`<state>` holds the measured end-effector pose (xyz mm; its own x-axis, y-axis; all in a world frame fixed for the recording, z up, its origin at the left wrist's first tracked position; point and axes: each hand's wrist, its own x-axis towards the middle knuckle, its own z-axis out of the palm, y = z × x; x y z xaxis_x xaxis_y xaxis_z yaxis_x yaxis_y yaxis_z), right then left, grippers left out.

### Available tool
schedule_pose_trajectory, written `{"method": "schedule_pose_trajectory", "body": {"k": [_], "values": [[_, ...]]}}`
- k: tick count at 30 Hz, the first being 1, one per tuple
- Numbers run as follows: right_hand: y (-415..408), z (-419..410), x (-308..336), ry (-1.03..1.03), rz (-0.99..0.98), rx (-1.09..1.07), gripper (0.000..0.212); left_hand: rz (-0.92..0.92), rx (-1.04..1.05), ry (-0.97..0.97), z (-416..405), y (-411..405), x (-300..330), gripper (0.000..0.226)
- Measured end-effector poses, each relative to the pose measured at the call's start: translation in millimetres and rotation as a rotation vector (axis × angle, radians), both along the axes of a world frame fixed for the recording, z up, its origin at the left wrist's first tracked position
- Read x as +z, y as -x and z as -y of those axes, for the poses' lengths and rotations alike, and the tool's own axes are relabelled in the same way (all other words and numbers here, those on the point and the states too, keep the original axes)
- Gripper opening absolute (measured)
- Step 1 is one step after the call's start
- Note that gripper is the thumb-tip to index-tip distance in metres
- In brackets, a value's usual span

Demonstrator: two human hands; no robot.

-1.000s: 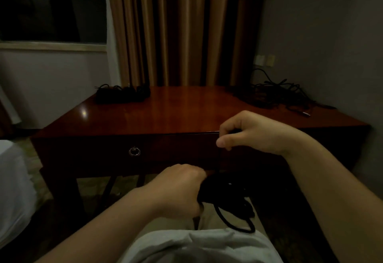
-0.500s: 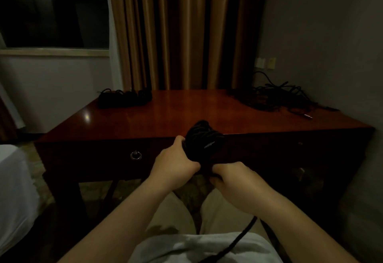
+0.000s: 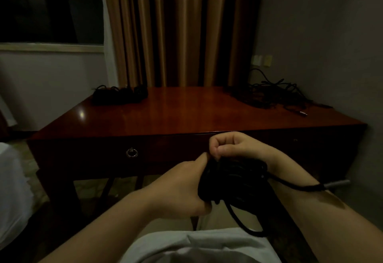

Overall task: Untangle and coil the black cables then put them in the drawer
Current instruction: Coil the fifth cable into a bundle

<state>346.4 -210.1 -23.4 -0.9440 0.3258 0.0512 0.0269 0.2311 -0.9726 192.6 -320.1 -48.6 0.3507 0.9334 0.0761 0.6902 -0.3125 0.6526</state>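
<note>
A thick coil of black cable (image 3: pixel 234 182) sits in front of the desk, over my lap. My left hand (image 3: pixel 182 188) grips the coil's left side. My right hand (image 3: pixel 232 146) is above the coil, fingers pinched on a strand at its top. A loose end with a grey plug (image 3: pixel 335 185) sticks out to the right across my right forearm, and a loop (image 3: pixel 240 221) hangs below. The desk drawer with a ring pull (image 3: pixel 132 152) is closed. A tangled pile of black cables (image 3: pixel 271 94) lies on the desk's back right.
Coiled black cables (image 3: pixel 120 94) lie at the back left of the glossy wooden desk (image 3: pixel 186 113). Curtains hang behind it, and a wall with sockets (image 3: pixel 262 60) stands on the right. White bedding (image 3: pixel 12 190) is at the left edge.
The coil came down from desk-edge height to lap height. My right hand rose from below the coil to its top, and the plug end swung out to the right.
</note>
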Motion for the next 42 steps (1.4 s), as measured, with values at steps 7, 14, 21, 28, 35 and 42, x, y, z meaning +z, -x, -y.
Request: {"method": "schedule_pose_trajectory", "body": {"k": [7,14,21,28,35,42], "values": [[13,-10,-32,0.007,-0.16,-0.279,0.024,0.388,0.104,-0.024,22,-17,1,0.055],[-2,16,-40,0.058,-0.119,-0.244,0.021,0.672,0.316,0.036,2,-9,4,0.064],[-2,24,-54,-0.166,0.449,-0.352,0.016,0.643,0.624,0.003,-27,22,-6,0.035],[33,43,-61,-0.971,0.745,-0.525,0.027,0.179,0.775,0.072,-55,39,-42,0.05],[41,47,-80,-1.093,0.907,-0.419,0.025,-0.064,0.76,0.116,-74,40,-71,0.046],[35,54,-58,-1.24,0.96,-0.223,0.024,-0.355,0.454,0.125,-67,32,-76,0.037]]}}
